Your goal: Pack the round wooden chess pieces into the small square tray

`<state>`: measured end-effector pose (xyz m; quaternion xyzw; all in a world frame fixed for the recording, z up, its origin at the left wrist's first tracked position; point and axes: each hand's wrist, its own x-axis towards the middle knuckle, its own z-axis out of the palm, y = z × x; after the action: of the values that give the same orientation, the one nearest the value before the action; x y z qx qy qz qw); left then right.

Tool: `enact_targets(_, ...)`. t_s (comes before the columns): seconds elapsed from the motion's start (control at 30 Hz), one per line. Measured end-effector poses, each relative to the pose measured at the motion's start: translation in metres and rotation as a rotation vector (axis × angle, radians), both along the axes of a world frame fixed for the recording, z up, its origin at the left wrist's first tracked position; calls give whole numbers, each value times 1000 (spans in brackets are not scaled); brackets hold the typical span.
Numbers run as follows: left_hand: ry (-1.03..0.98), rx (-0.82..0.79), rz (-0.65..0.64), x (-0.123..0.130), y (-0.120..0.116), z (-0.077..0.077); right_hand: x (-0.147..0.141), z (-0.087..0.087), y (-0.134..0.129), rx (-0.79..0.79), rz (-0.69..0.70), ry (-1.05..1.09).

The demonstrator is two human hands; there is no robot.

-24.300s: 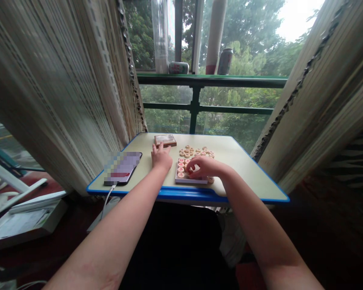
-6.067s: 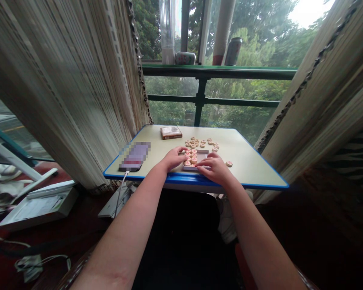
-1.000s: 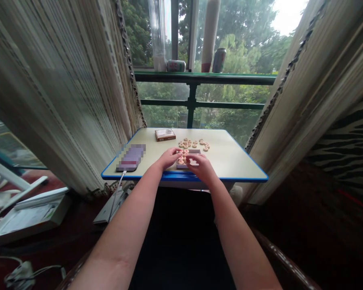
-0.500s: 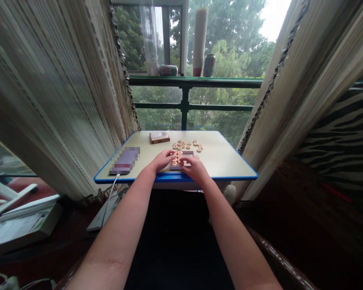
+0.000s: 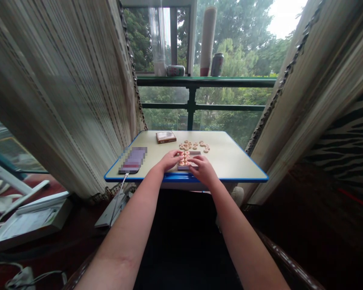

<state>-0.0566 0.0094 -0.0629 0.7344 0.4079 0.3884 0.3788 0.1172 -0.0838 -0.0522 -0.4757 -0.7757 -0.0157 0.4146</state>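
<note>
Round wooden xiangqi pieces [image 5: 182, 162] with markings stand in rows in the left part of a shallow open box [image 5: 195, 153] at the table's near edge. My left hand [image 5: 170, 159] rests at the box's left side, fingers stretched out, the tips touching pieces there. From the right, my right hand [image 5: 203, 168] reaches over the box, thumb and fingers closed about a xiangqi piece [image 5: 188, 163] beside the row. Its fingers hide part of the box's right half. More loose pieces [image 5: 186, 146] lie scattered on the table just behind the box.
A brown box lid [image 5: 166, 137] lies at the back left of the blue-edged table [image 5: 236, 161]. On the left is a blurred phone [image 5: 133, 160] with a white cable [image 5: 117, 199]. Cans [image 5: 217, 65] and stacked cups [image 5: 207, 42] stand on the window ledge.
The view has shifted slightly left, so everything sits further right. My right hand's fingers have settled lower against the pieces in the box. My left hand stays at the box's left side.
</note>
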Motion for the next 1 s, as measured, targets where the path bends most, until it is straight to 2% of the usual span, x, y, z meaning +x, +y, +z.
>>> enact_targets(0.17, 27, -5, 4, 1, -1, 2, 0, 3, -2, -2, -135, -29)
enact_targets(0.5, 55, -29, 16, 1, -2, 4, 0, 4, -3, -10, -88, -68)
enact_targets(1.0, -1, -39, -13, 1, 2, -1, 0, 3, 2, -83, -128, -46)
